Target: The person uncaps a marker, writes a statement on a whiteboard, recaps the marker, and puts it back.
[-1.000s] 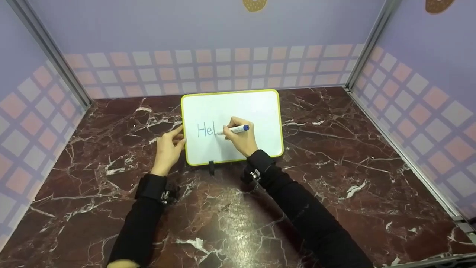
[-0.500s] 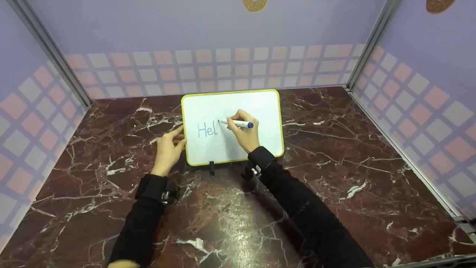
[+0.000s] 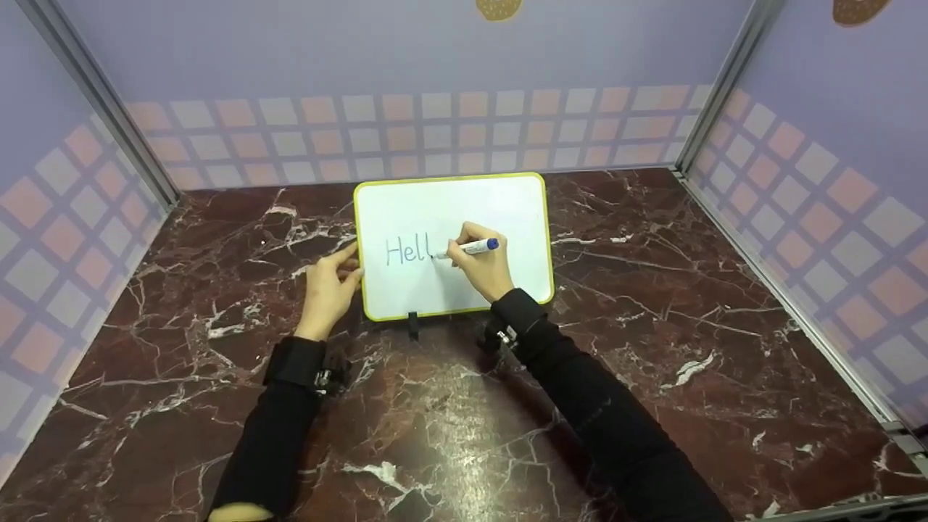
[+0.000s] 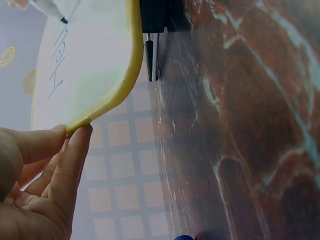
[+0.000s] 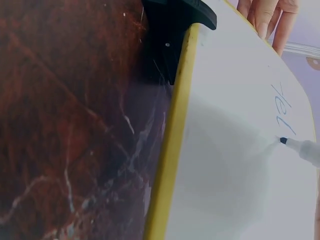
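Observation:
A whiteboard with a yellow frame leans back on a black stand. My left hand pinches its left edge; in the left wrist view the thumb and fingers meet on the yellow rim. With my right hand I hold a white marker with a blue end, its dark tip at the board's surface. Handwritten letters reading "Hell" run across the left half, and the tip is at the foot of the last one. Most of the right hand lies outside the right wrist view.
Dark red marbled tabletop surrounds the board. A back wall with pink and white squares stands close behind it, with side walls left and right. A small blue rounded thing shows at the left wrist view's bottom edge.
The right hand and marker have shifted rightward, lifting to the top of a new stroke and then coming down. A second "l" now follows "Hel". The left hand and board stay put.

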### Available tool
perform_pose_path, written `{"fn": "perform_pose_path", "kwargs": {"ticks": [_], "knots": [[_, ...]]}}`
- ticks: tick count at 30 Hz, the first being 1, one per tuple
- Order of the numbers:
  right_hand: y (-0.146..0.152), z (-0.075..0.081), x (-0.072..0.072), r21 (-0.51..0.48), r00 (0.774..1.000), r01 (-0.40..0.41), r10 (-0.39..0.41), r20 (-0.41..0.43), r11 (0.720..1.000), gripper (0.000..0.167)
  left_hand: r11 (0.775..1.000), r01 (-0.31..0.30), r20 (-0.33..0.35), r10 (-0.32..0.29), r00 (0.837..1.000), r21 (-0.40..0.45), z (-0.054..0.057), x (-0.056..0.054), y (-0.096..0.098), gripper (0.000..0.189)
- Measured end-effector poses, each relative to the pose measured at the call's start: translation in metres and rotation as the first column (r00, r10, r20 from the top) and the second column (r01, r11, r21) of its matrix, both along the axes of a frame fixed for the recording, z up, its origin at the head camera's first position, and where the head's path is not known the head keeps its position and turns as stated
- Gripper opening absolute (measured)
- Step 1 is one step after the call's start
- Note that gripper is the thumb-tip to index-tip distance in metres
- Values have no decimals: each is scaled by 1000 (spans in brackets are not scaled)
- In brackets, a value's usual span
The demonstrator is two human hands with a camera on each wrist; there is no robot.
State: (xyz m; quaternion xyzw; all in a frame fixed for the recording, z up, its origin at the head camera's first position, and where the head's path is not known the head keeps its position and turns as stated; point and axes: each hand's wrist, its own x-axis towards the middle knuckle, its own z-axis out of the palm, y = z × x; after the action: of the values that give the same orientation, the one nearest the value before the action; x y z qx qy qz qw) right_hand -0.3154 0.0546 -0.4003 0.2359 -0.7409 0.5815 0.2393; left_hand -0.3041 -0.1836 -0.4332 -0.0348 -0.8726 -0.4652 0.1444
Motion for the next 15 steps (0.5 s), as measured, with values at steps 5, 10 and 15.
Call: {"fn": "perform_pose_path", "kwargs": {"ticks": [5, 10, 15], "knots": [[5, -1, 0, -36, 998, 25, -27, -54, 999, 21, 1000, -4, 10, 4, 1000, -7, 1, 0, 0, 48], [6, -4, -3, -68, 997, 29, -34, -68, 997, 20, 1000, 3, 21, -3, 1000, 2, 0, 0, -1, 48], [7, -14, -14, -49, 997, 54, -57, -57, 997, 21, 1000, 10, 8, -10, 1000, -4, 0, 0, -1, 48]]}}
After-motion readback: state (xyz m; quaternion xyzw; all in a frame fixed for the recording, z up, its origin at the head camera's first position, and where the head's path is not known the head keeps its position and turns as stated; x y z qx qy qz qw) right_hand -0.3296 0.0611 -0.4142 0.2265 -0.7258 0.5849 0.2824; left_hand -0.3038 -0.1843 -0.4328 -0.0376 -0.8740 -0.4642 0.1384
